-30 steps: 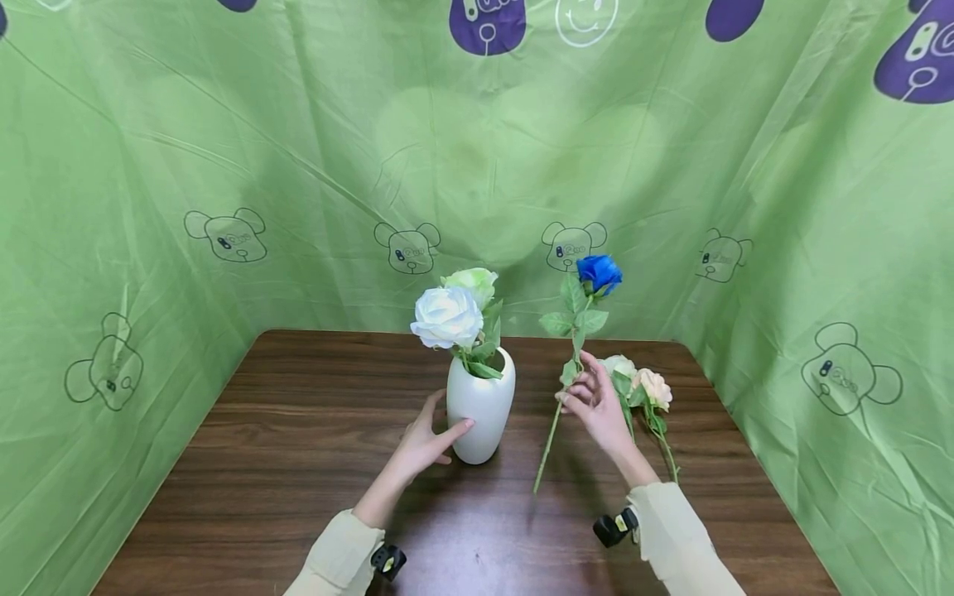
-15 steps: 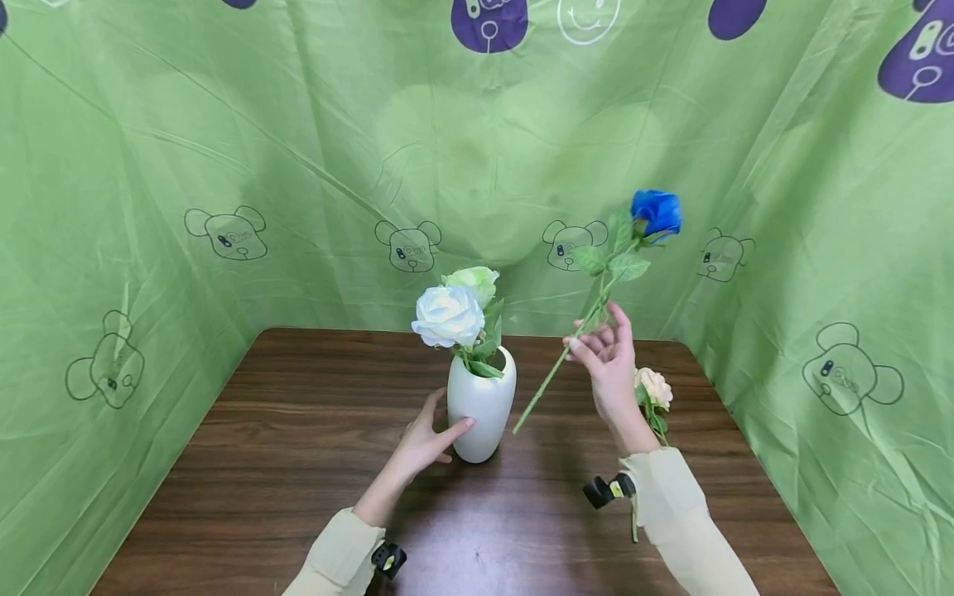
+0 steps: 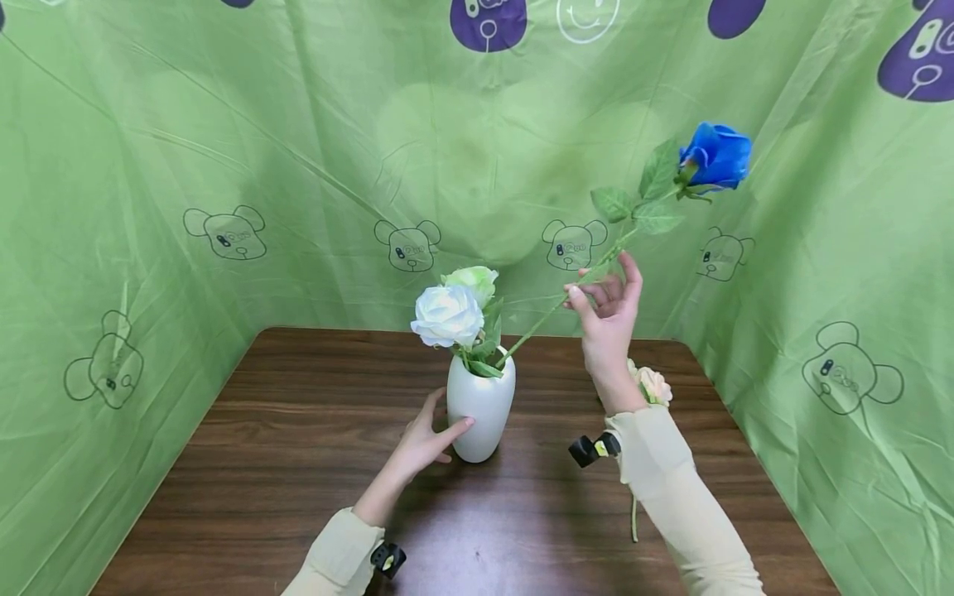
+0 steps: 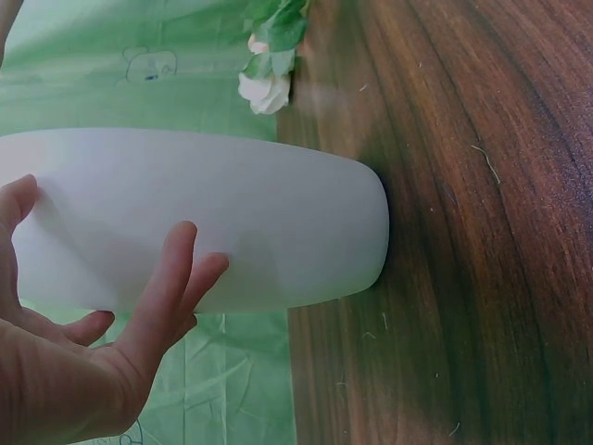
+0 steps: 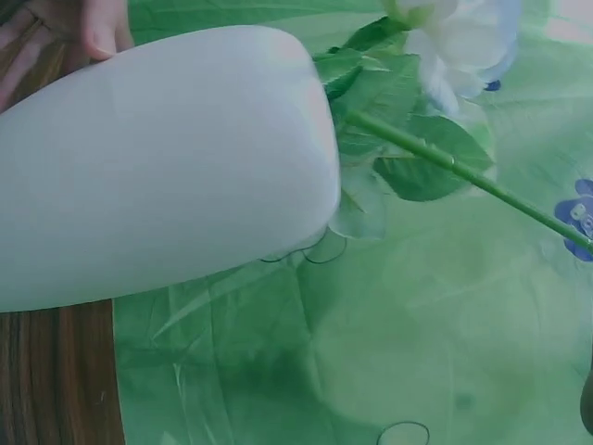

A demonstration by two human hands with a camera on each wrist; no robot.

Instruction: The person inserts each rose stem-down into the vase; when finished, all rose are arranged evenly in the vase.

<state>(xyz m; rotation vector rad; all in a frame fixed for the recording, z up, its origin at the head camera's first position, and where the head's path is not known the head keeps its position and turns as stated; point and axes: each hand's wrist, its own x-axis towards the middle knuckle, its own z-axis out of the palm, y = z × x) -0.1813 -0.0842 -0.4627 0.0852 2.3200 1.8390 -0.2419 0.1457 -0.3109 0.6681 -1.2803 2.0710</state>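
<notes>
A white vase [image 3: 480, 410] stands upright on the table, holding a white rose [image 3: 447, 316] and a pale green rose [image 3: 474, 283]. My left hand [image 3: 425, 439] holds its lower left side, thumb in front; the left wrist view shows fingers [image 4: 171, 278] against the vase's wall. My right hand [image 3: 611, 323] pinches the stem of a blue rose [image 3: 717, 157], raised and tilted, bloom to the upper right. Its stem's lower end [image 5: 371, 125] is at the vase mouth, just above the rim in the right wrist view, near the leaves.
A peach rose [image 3: 654, 386] lies on the dark wooden table [image 3: 298, 397] at the right, partly behind my right forearm. Another pale bloom beside it is mostly hidden. Green printed cloth [image 3: 320, 165] hangs behind and along both sides of the table.
My right hand has lifted the blue rose up and away from the table, tilting it rightward. Its stem end has come to the vase mouth. The left hand and vase stay put.
</notes>
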